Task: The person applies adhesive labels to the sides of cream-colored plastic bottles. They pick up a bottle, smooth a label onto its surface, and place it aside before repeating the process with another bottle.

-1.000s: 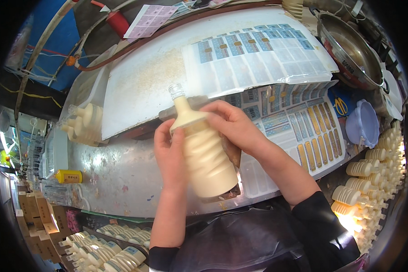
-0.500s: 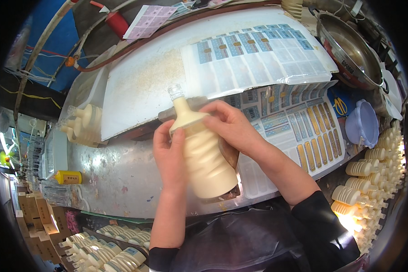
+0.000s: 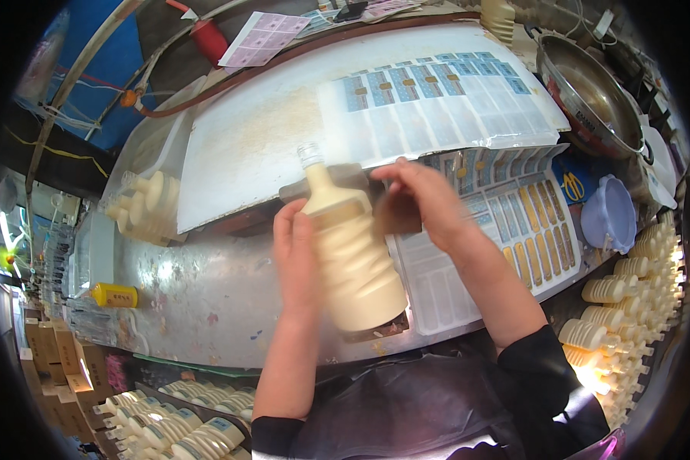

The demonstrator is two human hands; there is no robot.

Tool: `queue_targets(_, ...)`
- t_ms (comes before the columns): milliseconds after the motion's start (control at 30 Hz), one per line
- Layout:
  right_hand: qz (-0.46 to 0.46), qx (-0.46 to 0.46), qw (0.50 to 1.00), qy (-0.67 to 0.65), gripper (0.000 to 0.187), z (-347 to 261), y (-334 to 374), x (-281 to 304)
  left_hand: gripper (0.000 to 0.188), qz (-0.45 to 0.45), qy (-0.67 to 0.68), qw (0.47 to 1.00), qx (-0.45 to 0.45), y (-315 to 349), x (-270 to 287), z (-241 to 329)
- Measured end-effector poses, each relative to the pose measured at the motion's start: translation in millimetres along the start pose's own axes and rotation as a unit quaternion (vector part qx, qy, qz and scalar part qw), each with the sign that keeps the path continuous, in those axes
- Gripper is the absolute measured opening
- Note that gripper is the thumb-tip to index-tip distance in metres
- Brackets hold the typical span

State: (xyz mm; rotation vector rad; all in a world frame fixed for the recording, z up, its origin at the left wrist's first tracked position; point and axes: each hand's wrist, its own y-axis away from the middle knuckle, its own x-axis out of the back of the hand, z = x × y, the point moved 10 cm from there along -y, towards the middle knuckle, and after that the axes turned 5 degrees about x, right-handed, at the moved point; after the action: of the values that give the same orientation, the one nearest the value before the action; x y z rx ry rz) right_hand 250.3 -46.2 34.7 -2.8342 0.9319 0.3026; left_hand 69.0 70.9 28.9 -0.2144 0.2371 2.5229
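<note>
A cream, ribbed bottle with a clear threaded neck lies tilted on a dark brown holder in front of me. A tan-gold band crosses its shoulder. My left hand grips the bottle's left side, thumb near the band. My right hand is off the bottle to its right, above the holder's dark side piece, fingers stretched leftward and partly blurred. Nothing shows in it. Close to its wrist lies a label sheet with rows of gold strips and blue labels.
A white board behind the bottle carries more blue label sheets. At right stand a metal pan, a lilac bucket, yellow scissors and many cream bottles. A yellow container sits left; more bottles lie lower left.
My right hand has come off the bottle's shoulder and moved right. The band on the shoulder now shows. My left hand still holds the bottle.
</note>
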Motion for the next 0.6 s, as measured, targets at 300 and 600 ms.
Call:
queue_targets(300,0.067,0.176,0.935,0.301,0.034,-63,32,-57,0.043,-0.005,-0.041,0.998,0.056,-7,3,-19)
queue_targets(600,0.168,0.128,0.946,0.245,0.038,-21,30,-2,0.045,-0.033,0.036,0.996,0.072,-11,10,-28)
